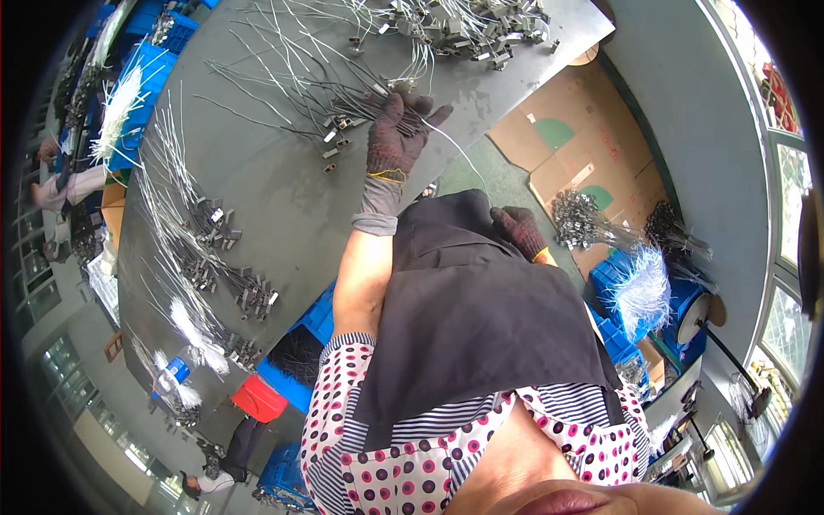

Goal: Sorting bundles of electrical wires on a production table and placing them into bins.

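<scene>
My left hand (396,142), in a dark knitted glove, is over the grey metal table. Its fingers close round a bundle of dark cables (356,105) with small metal connectors at their ends. Out of that bundle a thin white wire (462,151) curves down past the table edge toward my right hand (520,230). This hand, gloved as well, is closed beside my black apron (498,318) and appears to grip the wire's end; its fingertips are partly hidden.
A heap of metal connectors (481,30) with wires covers the far table. More wired bundles (210,232) lie along its left side. At right, cardboard (549,142) and cable bundles (584,215) lie near blue crates (611,275). A red bin (259,399) stands lower left; other people are farther left.
</scene>
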{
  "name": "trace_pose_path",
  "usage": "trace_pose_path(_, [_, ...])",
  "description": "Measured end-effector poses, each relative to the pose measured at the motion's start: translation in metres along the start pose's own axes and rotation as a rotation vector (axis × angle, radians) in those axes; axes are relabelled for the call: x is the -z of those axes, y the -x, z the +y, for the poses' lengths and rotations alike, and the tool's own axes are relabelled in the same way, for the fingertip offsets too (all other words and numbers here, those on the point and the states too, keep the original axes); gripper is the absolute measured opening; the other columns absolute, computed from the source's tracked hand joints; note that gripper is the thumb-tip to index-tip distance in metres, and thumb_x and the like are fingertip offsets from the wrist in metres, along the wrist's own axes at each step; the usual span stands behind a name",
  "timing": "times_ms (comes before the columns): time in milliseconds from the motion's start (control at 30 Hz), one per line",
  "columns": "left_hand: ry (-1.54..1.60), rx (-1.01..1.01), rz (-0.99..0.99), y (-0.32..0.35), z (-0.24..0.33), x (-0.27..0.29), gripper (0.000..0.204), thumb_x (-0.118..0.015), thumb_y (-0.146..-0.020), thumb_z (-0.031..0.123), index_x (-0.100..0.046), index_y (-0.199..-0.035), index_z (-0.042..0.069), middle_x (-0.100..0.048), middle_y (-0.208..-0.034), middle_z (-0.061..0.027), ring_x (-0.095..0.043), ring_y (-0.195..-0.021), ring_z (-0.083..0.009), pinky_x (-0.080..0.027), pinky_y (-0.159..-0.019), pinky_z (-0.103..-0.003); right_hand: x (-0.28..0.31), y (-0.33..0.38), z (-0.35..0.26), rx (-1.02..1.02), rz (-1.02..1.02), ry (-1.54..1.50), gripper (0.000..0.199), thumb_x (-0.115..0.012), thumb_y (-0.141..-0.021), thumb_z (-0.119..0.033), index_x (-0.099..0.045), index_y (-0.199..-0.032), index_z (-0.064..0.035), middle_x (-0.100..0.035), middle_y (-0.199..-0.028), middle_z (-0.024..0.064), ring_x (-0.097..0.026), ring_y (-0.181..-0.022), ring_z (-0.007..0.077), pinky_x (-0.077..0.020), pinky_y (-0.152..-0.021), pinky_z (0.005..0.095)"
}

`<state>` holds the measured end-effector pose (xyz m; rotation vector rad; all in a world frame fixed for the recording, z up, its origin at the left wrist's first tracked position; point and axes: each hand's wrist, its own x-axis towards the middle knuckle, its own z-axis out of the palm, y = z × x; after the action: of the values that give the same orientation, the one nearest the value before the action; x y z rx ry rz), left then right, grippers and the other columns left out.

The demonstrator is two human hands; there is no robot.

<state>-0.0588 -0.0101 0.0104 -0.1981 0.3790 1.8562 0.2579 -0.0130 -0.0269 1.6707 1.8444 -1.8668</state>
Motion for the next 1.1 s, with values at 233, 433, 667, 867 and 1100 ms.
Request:
trace_pose_path(233, [-0.49, 0.049, 0.011, 0.019, 0.006, 0.008, 0.025, -0.066, -0.094, 0.023, -0.064, -0.11, 0.004, -0.07, -0.098, -0.0127, -0.07, -0.092, -0.0306, -0.058, -0.085, -0.057, 0.0, -0.023, -0.013, 0.021, -0.102, 0.016, 0.046, -0.066, -0.091, -0.043, -0.073, -0.087, 0.0025, -0.066, -0.069, 0.0071, -0.055, -0.063, 0.0112, -0.0458, -0.059, 0.0311])
trace_pose_path(433, [-0.807, -0.009, 0.074, 0.017, 0.015, 0.015, 0.026, -0.068, -0.094, 0.02, -0.063, -0.111, 0.001, -0.07, -0.091, -0.0135, -0.071, -0.078, -0.0288, -0.062, -0.068, -0.047, -0.013, -0.04, -0.1, 0.021, -0.201, -0.003, 0.049, -0.067, -0.089, -0.045, -0.069, -0.077, 0.0018, -0.058, -0.064, 0.0038, -0.052, -0.059, 0.0105, -0.0441, -0.055, 0.0314])
trace_pose_path(667, [-1.052, -0.342, 0.092, -0.002, 0.069, 0.029, 0.031, -0.058, -0.101, 0.031, -0.07, -0.107, 0.003, -0.071, -0.096, -0.0044, -0.068, -0.085, -0.0111, -0.055, -0.078, -0.028, -0.026, -0.073, -0.124, 0.115, -0.262, -0.142, 0.06, -0.053, -0.094, -0.055, -0.069, -0.1, 0.0018, -0.069, -0.085, 0.0107, -0.063, -0.068, 0.0161, -0.0485, -0.054, 0.0306])
trace_pose_path(867, [-1.149, -0.345, 0.155, 0.013, 0.025, -0.014, 0.028, -0.066, -0.096, 0.031, -0.073, -0.108, 0.007, -0.071, -0.093, 0.0016, -0.061, -0.08, -0.0092, -0.049, -0.075, -0.025, -0.054, -0.09, -0.242, 0.172, -0.212, -0.434, 0.067, -0.043, -0.097, -0.061, -0.062, -0.118, 0.0004, -0.07, -0.104, 0.0145, -0.068, -0.073, 0.0214, -0.0513, -0.053, 0.0307])
trace_pose_path(1100, [-1.625, -0.445, 0.616, -0.005, 0.074, 0.035, 0.05, -0.071, -0.087, 0.051, -0.073, -0.099, 0.002, -0.074, -0.087, -0.0096, -0.07, -0.081, -0.0208, -0.052, -0.07, -0.036, -0.057, -0.151, -0.247, 0.332, 0.417, 0.436, 0.052, -0.057, -0.092, -0.045, -0.058, -0.122, -0.0027, -0.069, -0.107, 0.0232, -0.068, -0.098, 0.0385, -0.0537, -0.082, 0.0498])
